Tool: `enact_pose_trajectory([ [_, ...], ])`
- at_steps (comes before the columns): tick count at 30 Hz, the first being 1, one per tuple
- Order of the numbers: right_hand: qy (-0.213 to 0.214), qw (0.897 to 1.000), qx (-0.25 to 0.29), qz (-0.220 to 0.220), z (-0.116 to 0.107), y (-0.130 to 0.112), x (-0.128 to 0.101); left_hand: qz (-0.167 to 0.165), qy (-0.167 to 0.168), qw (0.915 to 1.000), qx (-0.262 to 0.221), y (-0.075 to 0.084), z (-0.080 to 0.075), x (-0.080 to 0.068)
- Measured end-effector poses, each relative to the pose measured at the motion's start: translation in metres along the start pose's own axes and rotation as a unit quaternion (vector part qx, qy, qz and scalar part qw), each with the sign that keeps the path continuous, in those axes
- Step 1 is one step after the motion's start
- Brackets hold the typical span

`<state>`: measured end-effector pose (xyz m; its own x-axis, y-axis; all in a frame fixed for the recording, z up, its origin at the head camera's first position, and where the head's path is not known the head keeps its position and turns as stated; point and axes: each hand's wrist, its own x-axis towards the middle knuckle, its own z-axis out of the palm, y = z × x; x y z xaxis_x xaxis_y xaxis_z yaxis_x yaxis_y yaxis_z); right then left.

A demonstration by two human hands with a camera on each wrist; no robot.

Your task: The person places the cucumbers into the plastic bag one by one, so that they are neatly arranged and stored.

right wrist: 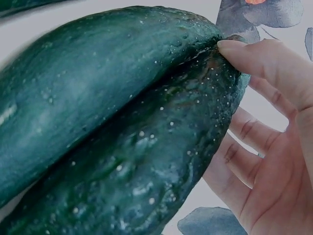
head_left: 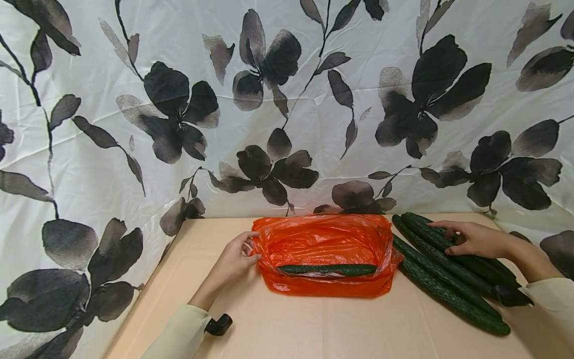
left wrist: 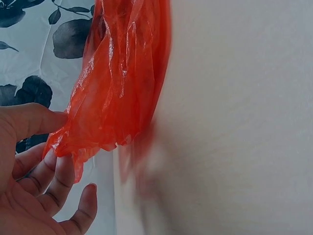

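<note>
A red plastic bag (head_left: 323,287) lies in the middle of the table, with a cucumber (head_left: 329,270) along its front part. My left hand (head_left: 235,257) pinches the bag's left edge; in the left wrist view the thumb (left wrist: 41,120) presses the crumpled film against the fingers. To the right of the bag, several long dark green cucumbers (head_left: 453,291) lie side by side at a slant. My right hand (head_left: 482,239) is over the rightmost ones. In the right wrist view it grips the end of one bumpy cucumber (right wrist: 142,156), thumb on top and fingers behind.
The tabletop (head_left: 350,329) is pale tan. Behind it hangs a white cloth (head_left: 341,129) with dark flowers, which also shows along the table's left side. A black wrist device (head_left: 218,325) sits at the left sleeve.
</note>
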<state>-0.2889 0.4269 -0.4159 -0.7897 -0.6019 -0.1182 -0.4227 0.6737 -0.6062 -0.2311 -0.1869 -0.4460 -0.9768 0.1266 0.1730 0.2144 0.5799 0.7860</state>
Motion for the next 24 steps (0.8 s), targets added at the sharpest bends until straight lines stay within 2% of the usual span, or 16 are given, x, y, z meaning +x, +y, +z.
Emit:
enact_pose_trajectory([
  [19,0.004,1.000,-0.011,-0.017,-0.012,0.005,0.004,-0.009,-0.002,1.0000,-0.002,0.002,0.002,0.001],
  [24,0.015,0.999,-0.020,-0.038,-0.014,0.006,0.007,-0.005,0.000,1.0000,-0.002,0.001,0.004,0.002],
])
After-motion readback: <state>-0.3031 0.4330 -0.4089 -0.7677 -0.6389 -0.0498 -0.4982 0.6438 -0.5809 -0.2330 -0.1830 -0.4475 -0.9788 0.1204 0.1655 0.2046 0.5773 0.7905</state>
